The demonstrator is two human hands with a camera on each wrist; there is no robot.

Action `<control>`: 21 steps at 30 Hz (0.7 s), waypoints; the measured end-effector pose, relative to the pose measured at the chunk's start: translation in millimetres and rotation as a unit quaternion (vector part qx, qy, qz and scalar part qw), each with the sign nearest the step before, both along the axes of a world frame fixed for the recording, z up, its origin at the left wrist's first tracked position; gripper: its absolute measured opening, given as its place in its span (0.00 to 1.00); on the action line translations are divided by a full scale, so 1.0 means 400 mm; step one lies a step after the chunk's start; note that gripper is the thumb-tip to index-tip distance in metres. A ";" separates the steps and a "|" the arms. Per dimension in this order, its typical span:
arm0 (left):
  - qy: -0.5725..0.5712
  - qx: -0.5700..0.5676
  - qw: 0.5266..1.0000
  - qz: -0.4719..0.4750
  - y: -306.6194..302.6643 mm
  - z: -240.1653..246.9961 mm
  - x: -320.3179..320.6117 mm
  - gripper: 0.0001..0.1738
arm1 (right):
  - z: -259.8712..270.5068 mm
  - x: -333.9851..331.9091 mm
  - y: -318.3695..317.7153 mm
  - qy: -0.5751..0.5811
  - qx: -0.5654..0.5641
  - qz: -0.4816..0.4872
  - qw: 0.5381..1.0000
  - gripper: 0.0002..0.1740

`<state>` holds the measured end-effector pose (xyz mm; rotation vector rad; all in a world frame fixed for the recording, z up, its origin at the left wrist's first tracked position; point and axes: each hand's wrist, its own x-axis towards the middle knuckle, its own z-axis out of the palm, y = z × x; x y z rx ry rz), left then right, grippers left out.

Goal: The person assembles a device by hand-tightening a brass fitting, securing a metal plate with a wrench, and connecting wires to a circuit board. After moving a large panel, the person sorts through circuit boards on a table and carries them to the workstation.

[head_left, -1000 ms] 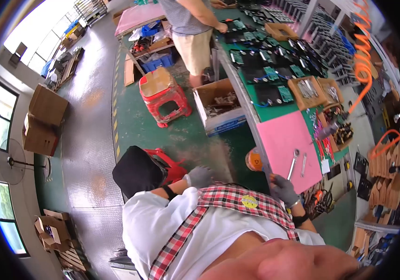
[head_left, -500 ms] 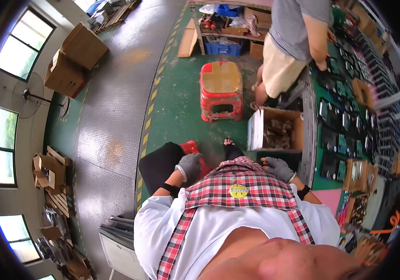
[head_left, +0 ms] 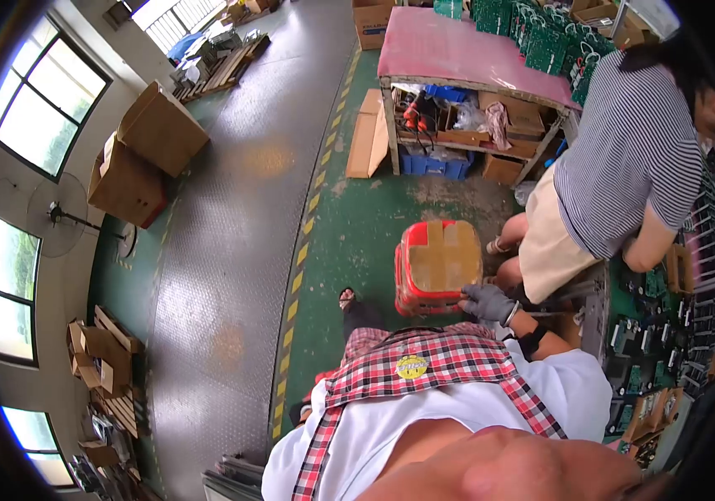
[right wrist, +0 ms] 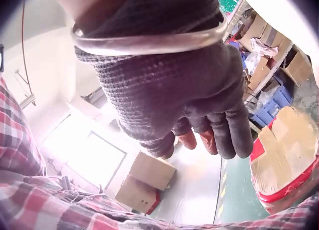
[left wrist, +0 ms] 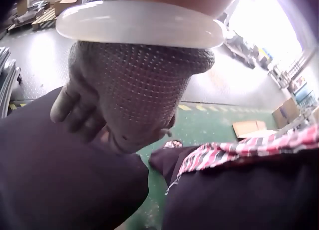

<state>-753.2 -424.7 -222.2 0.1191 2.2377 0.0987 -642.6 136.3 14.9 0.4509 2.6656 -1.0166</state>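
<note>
My left hand (left wrist: 134, 95), in a grey knit glove below a white bangle, hangs with its fingertips right at a rounded black-covered surface (left wrist: 65, 170). In the head view it is hidden beside my body. Ahead of my apron in the head view, my right hand (head_left: 491, 304) wears a grey glove and overlaps the near corner of a red stool (head_left: 439, 260) topped with brown tape and cardboard. The right wrist view shows that hand's fingers (right wrist: 234, 133) hanging loosely with nothing between them; two fingertips stick out of the glove.
Another person in a striped shirt (head_left: 624, 159) stands at the right beside the bench with green circuit boards (head_left: 645, 309). A pink-topped table (head_left: 466, 50) with a loaded lower shelf stands ahead. Cardboard boxes (head_left: 144, 154) and a fan (head_left: 57, 213) line the left.
My view has swung left, away from the bench and its pink mat. The red stool is closer, with my right hand before it. The black-covered stool and my left hand have dropped out of the head view.
</note>
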 end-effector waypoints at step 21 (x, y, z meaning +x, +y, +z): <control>0.267 0.273 0.865 -0.325 1.246 0.579 -1.678 0.24 | 0.032 -0.725 0.568 0.059 -0.009 -0.270 0.961 0.22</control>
